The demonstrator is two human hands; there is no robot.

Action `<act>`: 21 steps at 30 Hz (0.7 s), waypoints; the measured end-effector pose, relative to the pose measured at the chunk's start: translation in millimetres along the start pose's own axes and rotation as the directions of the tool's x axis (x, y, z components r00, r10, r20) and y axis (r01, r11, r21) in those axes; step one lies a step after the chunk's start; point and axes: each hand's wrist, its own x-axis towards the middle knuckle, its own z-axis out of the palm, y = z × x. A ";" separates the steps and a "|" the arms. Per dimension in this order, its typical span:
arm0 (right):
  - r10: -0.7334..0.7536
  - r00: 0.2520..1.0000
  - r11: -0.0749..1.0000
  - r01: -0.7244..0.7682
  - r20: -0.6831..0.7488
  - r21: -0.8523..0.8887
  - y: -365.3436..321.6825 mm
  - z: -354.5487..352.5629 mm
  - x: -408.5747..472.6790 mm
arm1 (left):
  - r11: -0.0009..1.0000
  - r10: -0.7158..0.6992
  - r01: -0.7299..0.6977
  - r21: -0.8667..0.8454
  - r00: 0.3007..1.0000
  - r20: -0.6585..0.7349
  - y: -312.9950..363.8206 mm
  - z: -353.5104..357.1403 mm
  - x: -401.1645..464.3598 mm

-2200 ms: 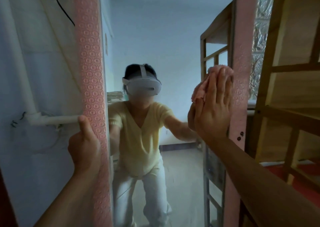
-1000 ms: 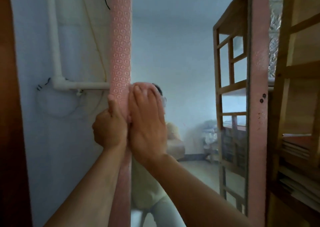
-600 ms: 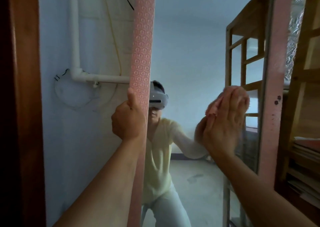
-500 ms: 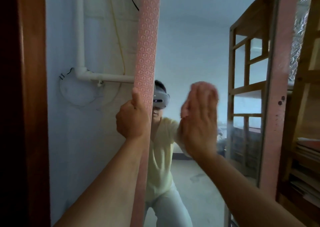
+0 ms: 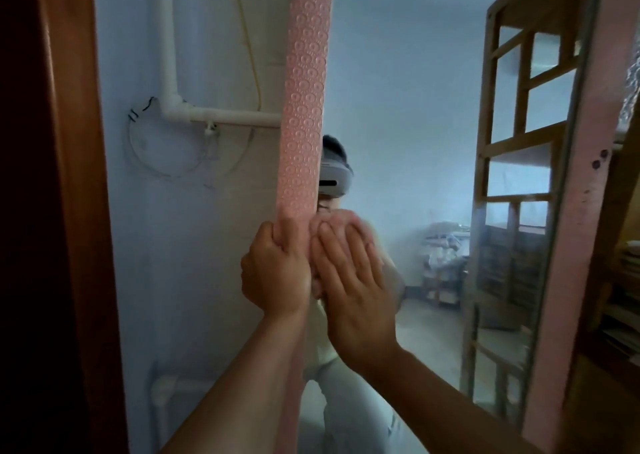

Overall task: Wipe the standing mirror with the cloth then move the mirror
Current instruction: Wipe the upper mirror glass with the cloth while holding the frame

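Note:
The standing mirror (image 5: 415, 107) fills the middle of the view, upright in a pink embossed frame (image 5: 303, 90). My left hand (image 5: 273, 273) grips the frame's left post at mid height, thumb pointing up. Flat against the glass right beside that post lies my right hand (image 5: 349, 280), pressing a pink cloth (image 5: 341, 220) of which only an edge shows above my fingertips. The glass reflects a person in a headset and the room behind me.
A pale blue wall with a white pipe (image 5: 207, 118) and a yellow cord stands behind the mirror at left. A brown door frame (image 5: 76, 211) edges the far left. Wooden shelving (image 5: 620, 280) with stacked papers crowds the mirror's right side.
My right hand with the cloth has swept left across the glass, from the middle to beside the left post, and sits slightly lower. My left hand still holds the post.

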 end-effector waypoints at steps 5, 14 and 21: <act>0.052 0.999 0.997 -0.052 -0.003 -0.059 2.3 -8.8 30.7 | 0.996 -0.049 0.053 0.069 0.997 -0.051 5.0 3.9 -0.2; 0.241 0.967 0.928 -0.256 -0.088 -0.271 100.8 -59.7 -3.7 | 0.999 0.037 -0.035 0.021 0.994 -0.106 3.8 6.6 0.8; 0.474 0.841 0.824 -0.528 -0.259 -0.205 88.4 -49.5 1.2 | 1.000 0.017 -0.014 0.023 0.993 -0.115 3.3 7.3 0.5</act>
